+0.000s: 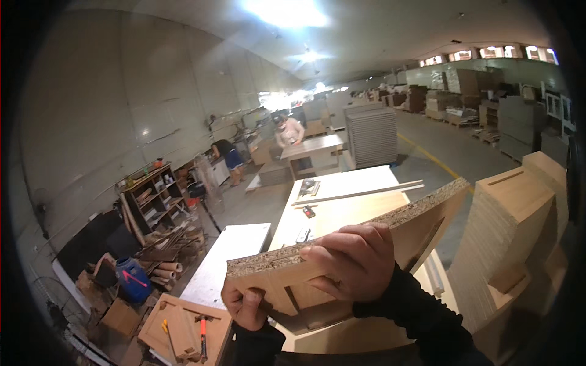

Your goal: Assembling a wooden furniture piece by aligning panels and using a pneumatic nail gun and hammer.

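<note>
A chipboard panel (422,229) with a pale wood-veneer face is held up tilted in front of me, its rough particle edge turned upward. My left hand (245,305) grips its near left corner, thumb on the veneer face. Over the upper edge, my right hand (357,259) is wrapped round the panel near its middle. A slot and recessed areas show in the veneer face. Beneath and beyond the panel stands a long pale worktable (342,215). On it lie a long wooden strip (366,191), a small black-and-red device (308,211) and a tool (309,186).
A tall stack of wooden panels (497,226) stands close on the right. At lower left, a hammer (203,337) rests on a wooden board. A blue barrel (132,279) and a shelf unit (152,201) are farther left. One person (289,132) works at a bench ahead; another bends nearby.
</note>
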A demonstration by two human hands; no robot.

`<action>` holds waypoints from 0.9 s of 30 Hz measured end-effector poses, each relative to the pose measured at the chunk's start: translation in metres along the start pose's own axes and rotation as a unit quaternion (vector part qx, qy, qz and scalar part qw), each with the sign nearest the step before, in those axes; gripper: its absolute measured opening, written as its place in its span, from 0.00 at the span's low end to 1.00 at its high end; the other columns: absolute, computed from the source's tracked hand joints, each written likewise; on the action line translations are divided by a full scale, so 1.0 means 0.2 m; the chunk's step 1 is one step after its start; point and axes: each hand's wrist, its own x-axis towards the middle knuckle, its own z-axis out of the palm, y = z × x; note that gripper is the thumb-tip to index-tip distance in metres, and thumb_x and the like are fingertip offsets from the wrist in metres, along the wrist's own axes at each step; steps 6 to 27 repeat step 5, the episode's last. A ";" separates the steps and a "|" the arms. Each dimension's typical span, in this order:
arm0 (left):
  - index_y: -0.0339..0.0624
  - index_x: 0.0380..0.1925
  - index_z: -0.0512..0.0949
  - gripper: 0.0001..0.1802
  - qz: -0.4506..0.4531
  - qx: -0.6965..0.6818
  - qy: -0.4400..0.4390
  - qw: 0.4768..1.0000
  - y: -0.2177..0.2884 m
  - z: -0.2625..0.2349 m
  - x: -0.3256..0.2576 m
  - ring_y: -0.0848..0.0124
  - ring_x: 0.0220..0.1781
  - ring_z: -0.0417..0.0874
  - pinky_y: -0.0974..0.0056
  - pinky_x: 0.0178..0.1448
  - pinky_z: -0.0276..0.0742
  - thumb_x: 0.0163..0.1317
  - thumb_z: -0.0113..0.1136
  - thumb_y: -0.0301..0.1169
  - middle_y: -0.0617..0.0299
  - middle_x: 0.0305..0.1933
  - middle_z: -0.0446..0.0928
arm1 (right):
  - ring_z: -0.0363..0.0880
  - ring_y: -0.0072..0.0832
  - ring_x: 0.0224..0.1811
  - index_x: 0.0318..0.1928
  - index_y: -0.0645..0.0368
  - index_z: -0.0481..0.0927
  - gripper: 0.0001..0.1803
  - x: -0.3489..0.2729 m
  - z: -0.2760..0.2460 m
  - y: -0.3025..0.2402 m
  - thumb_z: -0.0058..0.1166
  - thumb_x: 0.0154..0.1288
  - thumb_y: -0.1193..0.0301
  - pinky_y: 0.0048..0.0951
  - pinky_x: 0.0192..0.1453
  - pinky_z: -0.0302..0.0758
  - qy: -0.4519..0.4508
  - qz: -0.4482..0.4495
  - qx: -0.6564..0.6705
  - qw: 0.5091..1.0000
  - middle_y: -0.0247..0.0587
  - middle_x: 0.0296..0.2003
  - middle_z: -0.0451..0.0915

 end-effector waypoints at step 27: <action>0.33 0.47 0.69 0.29 0.013 0.012 0.040 0.999 -0.15 -0.07 -0.02 0.69 0.47 0.70 0.66 0.53 0.62 0.54 0.58 0.46 0.55 0.44 0.72 | 0.70 0.23 0.43 0.38 0.43 0.79 0.23 -0.04 0.15 0.04 0.61 0.36 0.54 0.30 0.48 0.61 -0.035 0.008 0.010 0.999 0.23 0.39 0.72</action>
